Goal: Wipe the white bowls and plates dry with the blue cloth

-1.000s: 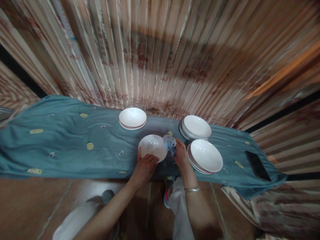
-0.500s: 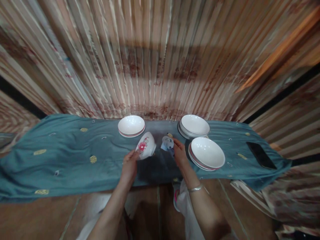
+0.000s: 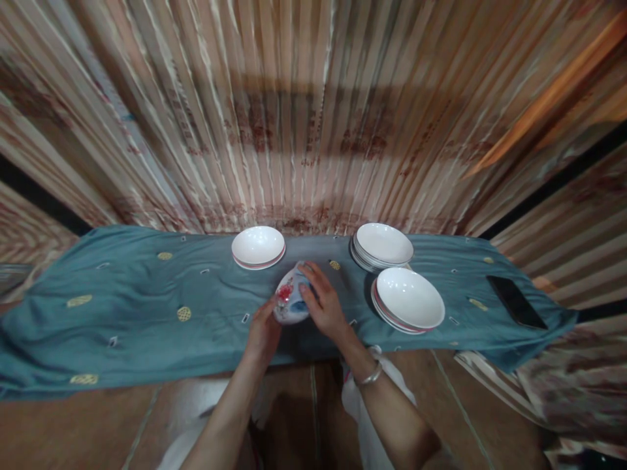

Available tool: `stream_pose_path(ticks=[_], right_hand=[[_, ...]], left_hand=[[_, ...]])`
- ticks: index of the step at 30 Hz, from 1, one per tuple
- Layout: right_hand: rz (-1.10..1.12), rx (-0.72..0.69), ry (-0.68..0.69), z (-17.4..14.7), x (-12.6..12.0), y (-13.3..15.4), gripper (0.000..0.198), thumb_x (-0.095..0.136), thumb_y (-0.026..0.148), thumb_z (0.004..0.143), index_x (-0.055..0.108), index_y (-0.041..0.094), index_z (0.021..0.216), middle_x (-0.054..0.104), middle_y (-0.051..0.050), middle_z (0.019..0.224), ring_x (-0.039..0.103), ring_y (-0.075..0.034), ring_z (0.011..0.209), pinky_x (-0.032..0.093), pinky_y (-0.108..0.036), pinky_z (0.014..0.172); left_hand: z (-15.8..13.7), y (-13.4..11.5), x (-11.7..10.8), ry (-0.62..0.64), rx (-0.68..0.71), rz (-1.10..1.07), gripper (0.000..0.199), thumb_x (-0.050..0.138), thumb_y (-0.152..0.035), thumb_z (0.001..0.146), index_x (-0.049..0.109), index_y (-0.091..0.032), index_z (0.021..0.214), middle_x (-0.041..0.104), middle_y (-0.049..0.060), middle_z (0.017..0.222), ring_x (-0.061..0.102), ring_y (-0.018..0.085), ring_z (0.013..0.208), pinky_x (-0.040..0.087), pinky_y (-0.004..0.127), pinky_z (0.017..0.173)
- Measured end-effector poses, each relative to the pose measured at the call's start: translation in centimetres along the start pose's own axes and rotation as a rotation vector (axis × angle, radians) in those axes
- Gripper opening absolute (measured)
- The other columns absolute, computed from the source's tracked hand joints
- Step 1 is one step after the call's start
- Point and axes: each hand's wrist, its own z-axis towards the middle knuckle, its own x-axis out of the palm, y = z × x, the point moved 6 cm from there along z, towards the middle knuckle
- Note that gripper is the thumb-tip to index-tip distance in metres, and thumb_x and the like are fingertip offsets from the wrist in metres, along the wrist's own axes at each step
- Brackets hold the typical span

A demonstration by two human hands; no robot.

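Note:
My left hand point(image 3: 263, 331) grips the near-left rim of a white bowl point(image 3: 283, 308) with red flowers on its outside. The bowl is tilted on its side above the table, with its outer wall and base toward the right. My right hand point(image 3: 324, 303) presses a pale blue cloth point(image 3: 300, 297) against the outside of the bowl. The hand and cloth hide much of the bowl's right side. Beyond the bowl, a small stack of white dishes point(image 3: 258, 246) with red rims stands near the back edge.
A teal patterned cloth point(image 3: 142, 307) covers the table. To the right stand a stack of dark-rimmed white plates point(image 3: 385, 243) and a stack of red-rimmed white bowls point(image 3: 410, 297). A black phone point(image 3: 516, 301) lies at the far right. Pleated curtains point(image 3: 294, 130) hang behind.
My right hand has moved left with the cloth, from apart to touching the bowl's outside. My left hand and the bowl have shifted slightly right and nearer.

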Motion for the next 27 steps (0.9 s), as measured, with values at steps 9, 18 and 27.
stream_pose_path(ticks=[9, 18, 27], right_hand=[[-0.463, -0.234, 0.151, -1.0, 3.4, 3.8, 0.044, 0.049, 0.033, 0.098, 0.054, 0.022, 0.14, 0.045, -0.014, 0.153, 0.035, -0.028, 0.144, 0.023, -0.05, 0.12], [-0.23, -0.035, 0.014, 0.3, 1.1, 0.1, 0.044, 0.038, 0.033, 0.101, 0.052, 0.021, 0.141, 0.047, -0.012, 0.15, 0.043, -0.021, 0.14, 0.033, -0.039, 0.116], [-0.033, 0.113, -0.057, 0.1, 0.9, -3.0, 0.046, 0.032, 0.032, 0.1, 0.054, 0.015, 0.136, 0.053, -0.013, 0.144, 0.046, -0.018, 0.137, 0.032, -0.033, 0.118]], left_hand=[[-0.2, 0.0, -1.4, -0.136, -0.005, 0.025, 0.024, 0.071, -0.033, 0.075, 0.076, -0.018, 0.093, 0.077, 0.006, 0.102, 0.068, 0.024, 0.108, 0.054, 0.033, 0.095], [-0.2, 0.3, -0.1, -0.021, -0.018, -0.002, 0.034, 0.074, -0.042, 0.074, 0.074, -0.014, 0.093, 0.077, 0.01, 0.095, 0.066, 0.029, 0.112, 0.054, 0.04, 0.097], [0.0, 0.9, -0.5, -0.013, -0.076, -0.062, 0.03, 0.067, -0.038, 0.082, 0.074, -0.013, 0.097, 0.077, 0.01, 0.101, 0.064, 0.031, 0.117, 0.052, 0.043, 0.101]])
